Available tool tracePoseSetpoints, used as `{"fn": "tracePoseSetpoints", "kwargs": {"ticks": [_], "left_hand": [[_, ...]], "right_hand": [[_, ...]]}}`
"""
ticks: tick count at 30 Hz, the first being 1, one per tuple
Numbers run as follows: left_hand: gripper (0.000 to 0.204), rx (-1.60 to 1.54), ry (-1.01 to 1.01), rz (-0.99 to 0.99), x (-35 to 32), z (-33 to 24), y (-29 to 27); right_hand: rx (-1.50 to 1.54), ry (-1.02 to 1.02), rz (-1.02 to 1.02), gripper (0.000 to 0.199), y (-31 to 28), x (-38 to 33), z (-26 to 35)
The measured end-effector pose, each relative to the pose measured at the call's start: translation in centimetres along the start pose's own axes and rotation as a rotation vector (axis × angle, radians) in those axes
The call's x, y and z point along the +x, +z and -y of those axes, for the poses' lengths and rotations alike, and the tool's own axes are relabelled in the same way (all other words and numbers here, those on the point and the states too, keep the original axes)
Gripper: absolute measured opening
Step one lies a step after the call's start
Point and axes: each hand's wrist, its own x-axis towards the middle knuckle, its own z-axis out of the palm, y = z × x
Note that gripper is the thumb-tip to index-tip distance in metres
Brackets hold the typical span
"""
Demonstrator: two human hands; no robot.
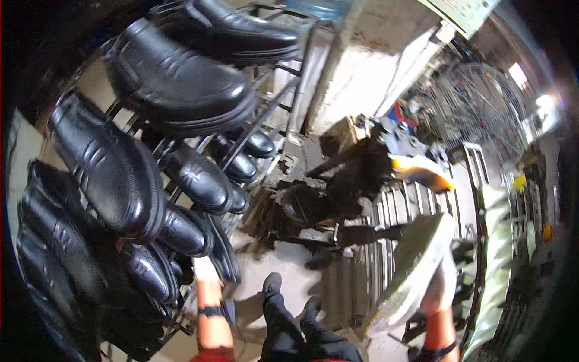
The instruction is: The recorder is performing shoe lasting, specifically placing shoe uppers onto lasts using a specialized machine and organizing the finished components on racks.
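On the left, my left hand reaches in among black leather shoes, at the toe of one black shoe and beside another narrow black shoe. Its fingers are overexposed and partly hidden, so its grip does not show. On the right, my right hand is closed around a large pale, shoe-shaped piece, held at a slant with its upper end pointing away from me. Most of those fingers lie behind the piece. Whether it is a shoe last or a sole cannot be made out.
A metal rack with several tiers of black shoes fills the left. Dark machinery stands ahead near a slatted metal frame. Pale green pieces line the far right, and a large fan is behind.
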Motion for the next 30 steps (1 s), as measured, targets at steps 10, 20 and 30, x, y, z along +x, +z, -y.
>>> {"fn": "tracePoseSetpoints", "kwargs": {"ticks": [10, 20, 30], "left_hand": [[0.024, 0.298, -0.905, 0.821, -14.8, 11.8, 0.8], [0.025, 0.671, -0.712, 0.762, -23.5, 5.6, 8.6], [0.053, 0.883, -0.77, 0.646, -26.7, 10.0, 9.7]], "right_hand": [[-1.787, -0.451, -0.009, 0.084, 5.9, 0.6, 8.8], [-0.002, 0.31, -0.066, 0.056, -20.8, -5.6, -3.4], [0.78, 0.097, -0.23, 0.054, -46.8, -9.8, -16.1]]}}
